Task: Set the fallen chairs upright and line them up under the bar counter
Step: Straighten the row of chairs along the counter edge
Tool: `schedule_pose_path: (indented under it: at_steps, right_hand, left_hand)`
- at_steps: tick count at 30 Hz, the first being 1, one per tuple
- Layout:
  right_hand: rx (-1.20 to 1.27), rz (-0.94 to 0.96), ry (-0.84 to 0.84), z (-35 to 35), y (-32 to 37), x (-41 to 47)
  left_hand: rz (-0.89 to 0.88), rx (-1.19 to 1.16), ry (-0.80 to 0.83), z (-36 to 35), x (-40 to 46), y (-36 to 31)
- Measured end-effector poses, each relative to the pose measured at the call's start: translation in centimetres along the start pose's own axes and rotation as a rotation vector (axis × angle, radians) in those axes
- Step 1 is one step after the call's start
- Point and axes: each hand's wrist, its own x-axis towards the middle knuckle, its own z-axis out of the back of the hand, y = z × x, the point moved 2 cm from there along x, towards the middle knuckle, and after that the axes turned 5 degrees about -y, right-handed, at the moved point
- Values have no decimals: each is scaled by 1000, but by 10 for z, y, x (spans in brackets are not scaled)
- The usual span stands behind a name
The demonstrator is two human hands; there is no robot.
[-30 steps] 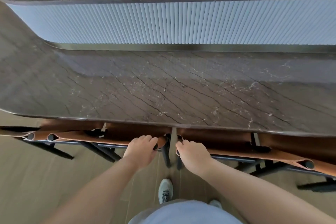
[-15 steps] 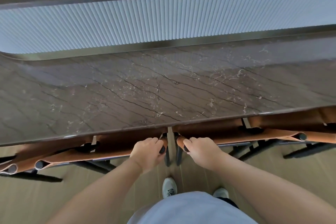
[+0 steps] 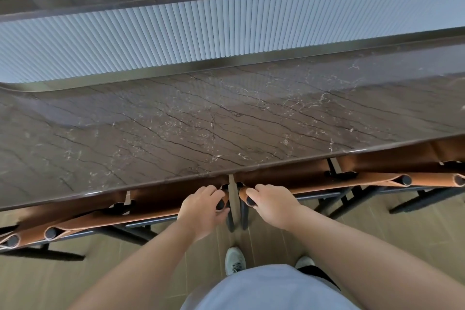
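Observation:
Brown leather chairs on black metal frames stand upright in a row, their seats tucked beneath the dark marble bar counter [image 3: 226,123]. My left hand [image 3: 201,209] grips the right end of the left chair's back rail [image 3: 125,218]. My right hand [image 3: 273,205] grips the left end of the right chair's back rail [image 3: 352,181]. A narrow gap separates these two chairs, straight in front of me. Further chair backs show at the far left [image 3: 10,240] and far right [image 3: 448,180].
A ribbed white panel [image 3: 226,30] rises behind the counter, with a higher dark ledge above it. Black chair legs [image 3: 425,200] spread over the wooden floor on both sides. My feet in light shoes [image 3: 234,260] stand close to the two middle chairs.
The two middle chairs have slid further beneath the counter and now stand closer together. My view has turned a little to the right. Both hands keep their grip.

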Motion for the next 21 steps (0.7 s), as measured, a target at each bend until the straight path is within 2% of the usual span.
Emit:
schedule_pose_path:
  at_steps: [6, 11, 21]
  right_hand:
    - [149, -62, -78, 17, -44, -28]
    - [192, -202, -146, 31, -125, -84]
    - [123, -246, -193, 62, -299, -214]
  left_hand:
    - [-127, -101, -116, 9, 28, -71]
    - [-244, -151, -186, 3, 61, -161]
    - [-253, -100, -52, -60, 135, -342]
